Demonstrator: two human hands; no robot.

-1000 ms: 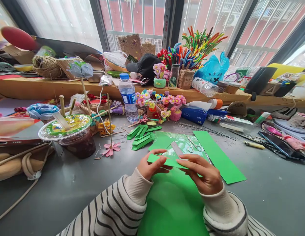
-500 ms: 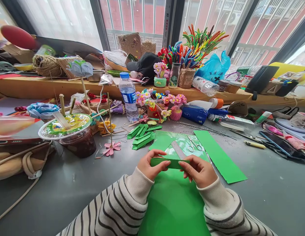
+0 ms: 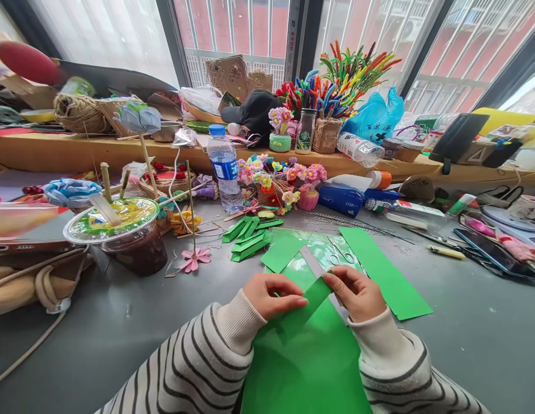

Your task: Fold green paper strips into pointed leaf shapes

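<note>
A small green paper strip (image 3: pixel 316 298) is held slanting between my two hands, its right end raised. My left hand (image 3: pixel 276 296) pinches its lower left part, and my right hand (image 3: pixel 356 290) pinches the upper right corner. Beneath them lies a large green sheet (image 3: pixel 308 368). A metal ruler (image 3: pixel 311 261) rests beyond the strip, partly hidden by it and my right hand. Small scissors (image 3: pixel 340 253) lie past the ruler. A long green strip (image 3: pixel 388 276) is on the right, and folded green pieces (image 3: pixel 250 244) are grouped behind my left hand.
At the left stands a lidded drink cup (image 3: pixel 133 247), near a pink flower (image 3: pixel 194 260) on a stick. A water bottle (image 3: pixel 224 172) stands behind the folded pieces. Thin wires (image 3: pixel 366 227), a phone (image 3: pixel 496 253) and a marker (image 3: pixel 446 252) lie toward the right.
The green strip has gone from level to slanting, with its right end up. My right hand has shifted slightly right and up, and my left hand sits slightly lower. More of the ruler shows.
</note>
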